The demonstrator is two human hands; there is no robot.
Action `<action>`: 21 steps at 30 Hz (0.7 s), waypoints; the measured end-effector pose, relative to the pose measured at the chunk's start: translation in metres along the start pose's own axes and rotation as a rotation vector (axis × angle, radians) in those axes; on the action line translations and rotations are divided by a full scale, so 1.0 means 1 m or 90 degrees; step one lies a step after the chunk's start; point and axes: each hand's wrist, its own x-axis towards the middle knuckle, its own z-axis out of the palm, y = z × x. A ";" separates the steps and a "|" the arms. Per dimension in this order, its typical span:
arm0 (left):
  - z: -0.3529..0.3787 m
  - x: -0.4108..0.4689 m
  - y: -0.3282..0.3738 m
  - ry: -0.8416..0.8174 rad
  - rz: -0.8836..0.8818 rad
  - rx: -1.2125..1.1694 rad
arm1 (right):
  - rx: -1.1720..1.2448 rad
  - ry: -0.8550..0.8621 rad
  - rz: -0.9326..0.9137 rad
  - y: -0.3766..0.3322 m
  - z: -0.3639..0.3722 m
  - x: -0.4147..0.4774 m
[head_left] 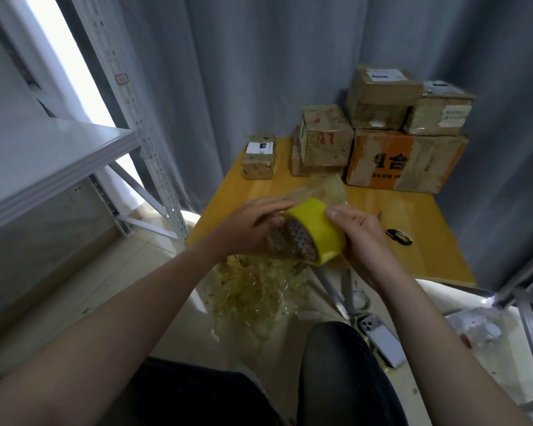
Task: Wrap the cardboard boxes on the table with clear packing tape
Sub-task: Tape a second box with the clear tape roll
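Note:
Both hands hold a yellow roll of packing tape (pixel 316 229) above the near edge of the wooden table (pixel 413 235). My left hand (pixel 250 226) grips the roll's left side, fingers curled over a crumpled clear film (pixel 326 192) that trails behind it. My right hand (pixel 360 238) cups the right side with the thumb on the yellow face. At the table's back stand several cardboard boxes: a small pair (pixel 259 156) at the left, a taped stack (pixel 323 139) in the middle, and a large orange-printed box (pixel 403 161) with two boxes (pixel 382 96) on top.
Black-handled scissors (pixel 397 235) lie on the table right of my hands. A heap of crumpled used tape (pixel 259 290) lies on the floor below. A phone (pixel 382 339) rests by my knee. A white metal shelf (pixel 59 155) stands left; grey curtains hang behind.

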 end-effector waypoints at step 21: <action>0.039 -0.005 -0.007 0.276 -0.329 -0.113 | -0.176 0.022 -0.096 -0.011 0.073 0.079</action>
